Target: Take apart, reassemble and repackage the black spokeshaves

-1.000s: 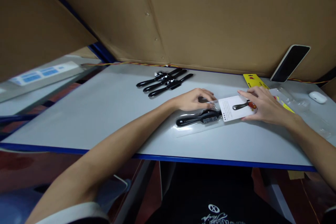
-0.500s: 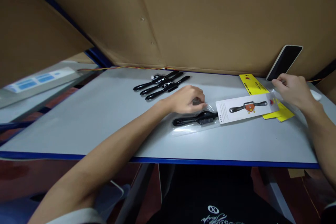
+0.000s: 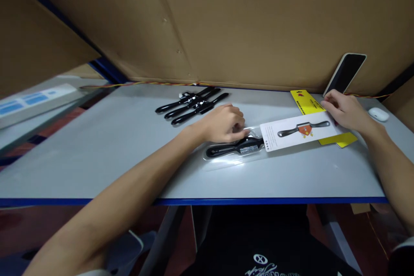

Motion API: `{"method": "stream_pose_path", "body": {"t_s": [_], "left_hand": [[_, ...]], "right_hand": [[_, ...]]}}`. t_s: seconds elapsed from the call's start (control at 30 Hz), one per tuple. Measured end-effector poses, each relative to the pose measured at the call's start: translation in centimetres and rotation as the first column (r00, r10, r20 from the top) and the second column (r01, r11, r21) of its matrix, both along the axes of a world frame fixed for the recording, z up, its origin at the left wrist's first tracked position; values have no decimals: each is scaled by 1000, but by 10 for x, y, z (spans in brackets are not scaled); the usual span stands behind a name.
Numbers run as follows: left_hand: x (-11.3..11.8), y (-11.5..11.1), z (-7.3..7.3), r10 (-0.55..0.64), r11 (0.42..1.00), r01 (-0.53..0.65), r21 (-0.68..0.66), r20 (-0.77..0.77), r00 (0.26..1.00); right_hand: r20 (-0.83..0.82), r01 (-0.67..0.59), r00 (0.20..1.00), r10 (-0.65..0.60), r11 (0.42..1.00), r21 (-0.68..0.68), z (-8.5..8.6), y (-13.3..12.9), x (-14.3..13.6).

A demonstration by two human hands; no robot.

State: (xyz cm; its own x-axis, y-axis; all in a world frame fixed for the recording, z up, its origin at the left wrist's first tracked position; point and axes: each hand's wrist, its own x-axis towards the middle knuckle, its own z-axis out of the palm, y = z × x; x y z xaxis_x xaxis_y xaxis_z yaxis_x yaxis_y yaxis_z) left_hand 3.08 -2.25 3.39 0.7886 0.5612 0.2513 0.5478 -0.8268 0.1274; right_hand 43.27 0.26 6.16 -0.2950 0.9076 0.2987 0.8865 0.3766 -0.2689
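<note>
A black spokeshave (image 3: 223, 150) lies in a clear plastic blister pack (image 3: 226, 164) in front of me. A white printed card (image 3: 293, 133), with a picture of the tool, covers its right half. My left hand (image 3: 224, 123) is curled over the pack's upper edge, thumb and fingers pinched on the clear plastic. At the card's upper right end is my right hand (image 3: 346, 110), its fingers closed there; its fingertips are partly hidden. Yellow cards (image 3: 307, 101) lie partly under the white card. Several loose black spokeshaves (image 3: 190, 105) lie side by side behind my left hand.
A phone (image 3: 344, 73) leans on the cardboard wall (image 3: 258, 26) at the back right. A small white case (image 3: 378, 114) sits right of my right hand. The table (image 3: 97, 151) has a blue front edge. A white box (image 3: 35, 101) lies on another surface at left.
My right hand has moved left and in toward the end of the white card, uncovering the white case. My left hand stays at the pack. The whole view has shifted slightly.
</note>
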Motion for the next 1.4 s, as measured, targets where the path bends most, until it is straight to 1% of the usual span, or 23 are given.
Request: {"method": "stream_pose_path", "body": {"t_s": [0.07,0.17,0.3,0.37,0.47,0.63,0.7,0.8,0.93,1.03,1.13,1.27,1.4], "left_hand": [[1,-1,1,13,1000,-13,-15,12,1000],[2,-3,2,41,996,-39,-80,30,999],[4,-7,6,109,980,-99,-174,48,993],[6,-10,7,124,972,-108,-207,67,990],[9,-13,8,110,966,-81,-245,106,988],[10,-12,3,48,951,4,-308,161,986],[10,-11,1,48,936,18,-351,180,983],[11,-11,0,62,898,33,-439,200,978],[14,-13,0,83,835,61,-546,236,968],[15,-15,1,91,802,80,-592,253,963],[16,-16,2,88,784,92,-614,257,962],[18,-18,2,88,773,92,-628,249,964],[22,-20,0,98,759,89,-645,249,964]], "right_hand": [[8,-17,1000,17,998,66,3,-3,-4],[9,-44,999,44,988,146,7,-7,-8],[-28,-45,998,51,982,184,7,-11,-13],[-34,-49,998,56,981,190,5,-13,-18],[-46,-47,997,56,982,185,2,-16,-28],[-68,-41,996,54,982,182,0,-19,-36],[-84,-35,995,51,982,184,-1,-20,-37],[-116,-21,992,43,983,184,-4,-21,-41],[-177,-5,984,34,987,163,-11,-24,-52],[-228,12,973,22,989,147,-16,-27,-60],[-276,1,961,33,993,121,-20,-30,-66],[-344,-54,937,61,998,29,-26,-35,-76],[-415,-133,905,92,988,-72,-26,-45,-89]]}}
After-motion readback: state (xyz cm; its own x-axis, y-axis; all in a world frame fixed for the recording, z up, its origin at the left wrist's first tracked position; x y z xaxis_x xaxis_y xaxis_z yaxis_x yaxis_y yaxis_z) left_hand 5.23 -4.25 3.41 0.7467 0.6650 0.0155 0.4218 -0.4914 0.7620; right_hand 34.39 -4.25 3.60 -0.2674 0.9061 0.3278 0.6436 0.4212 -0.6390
